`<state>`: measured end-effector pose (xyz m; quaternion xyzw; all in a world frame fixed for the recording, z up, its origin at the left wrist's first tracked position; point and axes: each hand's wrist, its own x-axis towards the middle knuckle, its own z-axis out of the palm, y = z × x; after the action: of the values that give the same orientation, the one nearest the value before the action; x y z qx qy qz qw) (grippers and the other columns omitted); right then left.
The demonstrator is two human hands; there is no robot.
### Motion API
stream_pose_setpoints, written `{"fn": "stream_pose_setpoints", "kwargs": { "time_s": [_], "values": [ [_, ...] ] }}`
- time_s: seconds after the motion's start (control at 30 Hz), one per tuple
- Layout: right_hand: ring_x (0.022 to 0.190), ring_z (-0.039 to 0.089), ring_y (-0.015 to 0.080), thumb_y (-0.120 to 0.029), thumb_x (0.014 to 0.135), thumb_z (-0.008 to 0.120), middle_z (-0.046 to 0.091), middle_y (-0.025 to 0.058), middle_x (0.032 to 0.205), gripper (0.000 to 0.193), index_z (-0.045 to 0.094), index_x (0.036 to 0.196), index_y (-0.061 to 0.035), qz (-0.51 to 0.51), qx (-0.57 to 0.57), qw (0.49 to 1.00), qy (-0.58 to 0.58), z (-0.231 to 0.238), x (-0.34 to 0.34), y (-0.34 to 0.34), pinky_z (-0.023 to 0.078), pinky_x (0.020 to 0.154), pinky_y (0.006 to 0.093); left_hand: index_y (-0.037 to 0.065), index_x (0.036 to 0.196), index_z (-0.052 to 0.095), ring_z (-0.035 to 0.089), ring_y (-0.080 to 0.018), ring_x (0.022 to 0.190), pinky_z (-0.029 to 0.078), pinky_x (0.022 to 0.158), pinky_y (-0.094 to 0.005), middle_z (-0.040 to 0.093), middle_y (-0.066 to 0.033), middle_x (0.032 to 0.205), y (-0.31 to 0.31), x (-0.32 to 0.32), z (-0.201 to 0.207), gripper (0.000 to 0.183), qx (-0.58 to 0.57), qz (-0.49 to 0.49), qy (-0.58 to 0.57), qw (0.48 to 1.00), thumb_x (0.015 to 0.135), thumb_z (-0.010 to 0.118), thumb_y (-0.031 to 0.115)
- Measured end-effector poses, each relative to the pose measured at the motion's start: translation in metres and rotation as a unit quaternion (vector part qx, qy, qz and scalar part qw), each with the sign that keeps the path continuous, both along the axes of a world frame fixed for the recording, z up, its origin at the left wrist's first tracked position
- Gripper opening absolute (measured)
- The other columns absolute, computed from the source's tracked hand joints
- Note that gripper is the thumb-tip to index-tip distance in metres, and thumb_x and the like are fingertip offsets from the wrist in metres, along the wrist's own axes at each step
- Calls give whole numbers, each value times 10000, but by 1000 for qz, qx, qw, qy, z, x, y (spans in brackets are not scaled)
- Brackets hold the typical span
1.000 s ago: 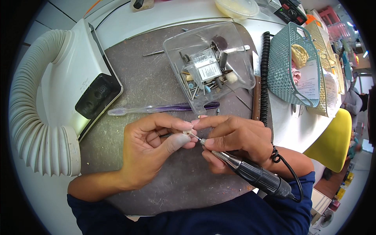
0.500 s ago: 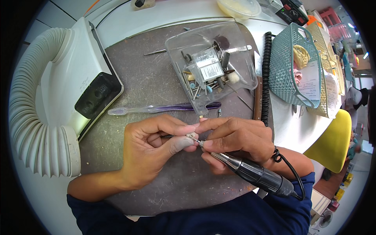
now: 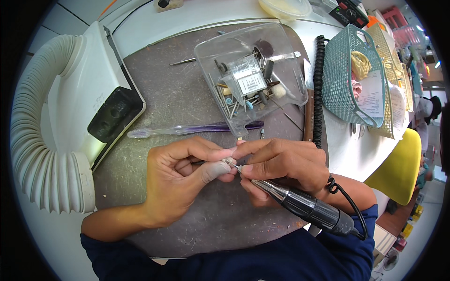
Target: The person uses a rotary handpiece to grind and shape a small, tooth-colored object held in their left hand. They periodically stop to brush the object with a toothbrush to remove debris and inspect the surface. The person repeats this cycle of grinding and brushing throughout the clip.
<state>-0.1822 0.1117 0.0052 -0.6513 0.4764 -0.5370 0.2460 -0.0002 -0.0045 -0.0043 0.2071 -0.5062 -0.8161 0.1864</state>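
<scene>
A white extraction-type unit with ribbed hose (image 3: 86, 77) stands left of the left hand (image 3: 171, 175), likely to leave the space ahead free. Beyond both hands, a clear plastic tray (image 3: 236, 40) keeps rotary bits (image 3: 228, 100) apparently within reach. The right hand (image 3: 288, 161) is curled pen-fashion round a black rotary handpiece (image 3: 309, 208), index finger extended to the left fingertips, presumably as a brace. The left hand, pinched nearly closed, holds a small off-white piece (image 3: 228, 161) at its fingertips, seemingly steadying it against the slim mounted bit (image 3: 236, 166).
</scene>
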Motion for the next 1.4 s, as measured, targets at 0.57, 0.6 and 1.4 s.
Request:
{"fn": "stream_pose_setpoints", "kwargs": {
  "time_s": [0.57,0.6,1.4],
  "values": [
    [880,713,278,40,707,754,682,139,876,300,613,972,44,2,-1,1000,-2,-2,0,0,549,923,428,-74,1031,658,680,-190,894,595,794,-275,655,-168,1004,0,-1,-1,152,-3,8,-2,1000,881,636,-78],
    [884,713,281,40,712,753,682,138,876,297,612,973,44,2,-4,1000,1,-2,-1,0,549,921,427,-74,1032,657,680,-190,894,593,795,-275,655,-169,1005,1,-1,-1,153,-2,9,-3,1000,881,637,-78],
    [632,561,85,-179,939,608,580,43,704,211,534,800,-37,-171,112,969,-143,1,6,12,489,599,249,-26,1077,594,653,-159,933,549,870,-285,657,-116,1015,4,-6,-3,139,-69,-2,26,997,954,588,37]
  ]
}}
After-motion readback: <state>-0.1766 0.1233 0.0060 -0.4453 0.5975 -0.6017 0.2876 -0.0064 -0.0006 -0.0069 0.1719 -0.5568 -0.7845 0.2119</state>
